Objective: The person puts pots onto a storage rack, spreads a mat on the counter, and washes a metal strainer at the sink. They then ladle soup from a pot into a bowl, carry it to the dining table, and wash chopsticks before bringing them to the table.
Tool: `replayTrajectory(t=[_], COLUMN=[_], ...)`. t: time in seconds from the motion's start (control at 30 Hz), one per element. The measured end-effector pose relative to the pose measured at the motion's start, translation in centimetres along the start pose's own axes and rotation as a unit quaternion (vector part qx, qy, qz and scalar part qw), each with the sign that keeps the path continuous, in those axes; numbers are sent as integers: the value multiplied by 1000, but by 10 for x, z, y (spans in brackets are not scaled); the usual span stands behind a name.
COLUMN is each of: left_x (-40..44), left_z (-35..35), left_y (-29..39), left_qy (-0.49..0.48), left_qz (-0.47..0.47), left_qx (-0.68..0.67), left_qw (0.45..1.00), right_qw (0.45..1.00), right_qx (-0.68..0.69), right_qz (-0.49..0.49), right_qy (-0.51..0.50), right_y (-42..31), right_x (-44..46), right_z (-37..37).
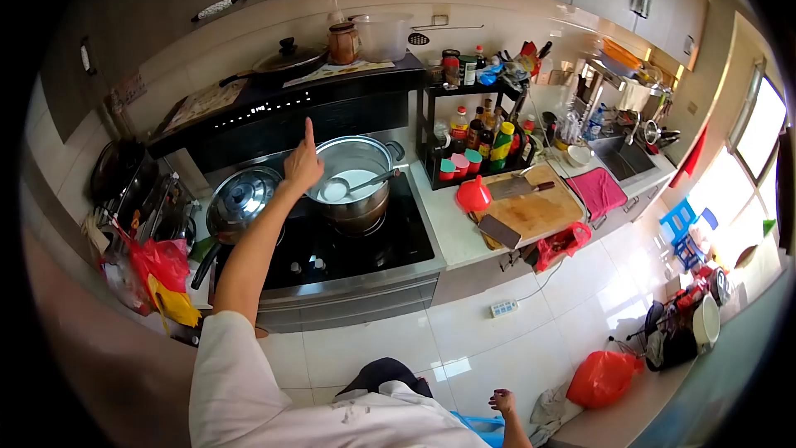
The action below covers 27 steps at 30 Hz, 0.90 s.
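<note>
Left hand (303, 166): raised above the cooktop (373, 255), index finger (310, 131) straight up, the others folded in, nothing held. Fingertip is toward the lit control strip (261, 108) of the range hood (290, 126); can't tell whether it touches.

Right hand (502, 401): low, out at my side, near a blue plastic item (487, 428). Fingers loosely bent; nothing seen in them, can't tell if the tips meet.

Stockpot (352, 211): on the cooktop, just beside my left hand, uncovered, white liquid inside. Ladle (365, 186) sits in it, bowl in the liquid, handle over the rim. Lidded pan (246, 191) on the other side of my forearm.

Hazards, my judgement:
- Can't tell if the burner is lit. If it is, steam or the pot's rim could burn my wrist, the reach being so close.
- Snagging the ladle handle could flip it and splash liquid.
- The pan's black handle (206, 267) points out toward the cooktop's front corner; a sleeve or hip could swing it.
- Skillet (290, 62) and glass jar (342, 43) stand on the hood; a hard knock might shift them.
- Cleaver (500, 231) near the counter's front edge; brushing past could drop it.
</note>
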State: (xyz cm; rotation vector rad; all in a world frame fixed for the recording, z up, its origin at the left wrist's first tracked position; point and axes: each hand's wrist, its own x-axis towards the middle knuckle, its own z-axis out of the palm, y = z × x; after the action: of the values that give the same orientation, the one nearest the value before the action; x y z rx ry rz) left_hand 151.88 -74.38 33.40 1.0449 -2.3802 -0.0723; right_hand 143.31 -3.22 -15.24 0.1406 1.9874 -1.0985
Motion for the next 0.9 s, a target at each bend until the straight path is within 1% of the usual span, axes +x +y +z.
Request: replayTrajectory(t=[0.03,0.1,0.13,0.23,0.27,0.3,0.33,0.37,0.47,0.5,0.53,0.63,0.73,0.77,0.8,0.83,0.87,0.9], left_x=[14,40,50,73,80,84,85,86,89,88,84,84,79,72,63,52,39,25], left_z=[3,10,15,26,38,42,46,51,56,55,54,51,51,54,57,58,56,55], left_y=[0,-3,-6,-9,-19,-23,-26,-28,-30,-31,-32,-30,-23,-10,12,36,64,91], left_qy=[16,8,2,-8,9,12,14,14,29,33,66,67,52,31,8,-17,-60,-102], left_qz=[-12,-36,-46,-78,-69,-66,-66,-65,-55,-53,-5,-8,-28,-31,-34,-40,-53,-67], left_qx=[32,63,78,88,92,95,98,101,109,109,113,114,19,-149,-310,-462,-530,-595], left_qw=[999,997,996,993,993,993,993,993,992,992,991,991,998,988,950,886,844,795], right_qw=[1000,999,1000,999,998,998,994,985,986,983,980,965,946,940,940,937,919,912], right_qx=[-5,-9,14,25,49,45,58,112,-72,-106,-139,-231,-297,-312,-319,-325,-321,-321], right_qz=[-10,-31,-23,15,42,50,87,124,137,127,113,49,-50,-86,-109,-130,-227,-254], right_qy=[1,5,8,17,8,0,-7,-42,-66,-76,-88,-118,-120,-109,-59,-9,-37,7], right_y=[-13,-38,-46,-50,-7,4,29,80,39,25,12,-32,-80,-97,-99,-95,-193,-232], right_x=[8,25,28,36,72,67,74,106,59,57,59,74,111,124,157,193,151,149], right_z=[-6,-12,-13,-13,-19,-22,-23,-31,-32,-35,-36,-41,-49,-48,-39,-33,-27,-15])
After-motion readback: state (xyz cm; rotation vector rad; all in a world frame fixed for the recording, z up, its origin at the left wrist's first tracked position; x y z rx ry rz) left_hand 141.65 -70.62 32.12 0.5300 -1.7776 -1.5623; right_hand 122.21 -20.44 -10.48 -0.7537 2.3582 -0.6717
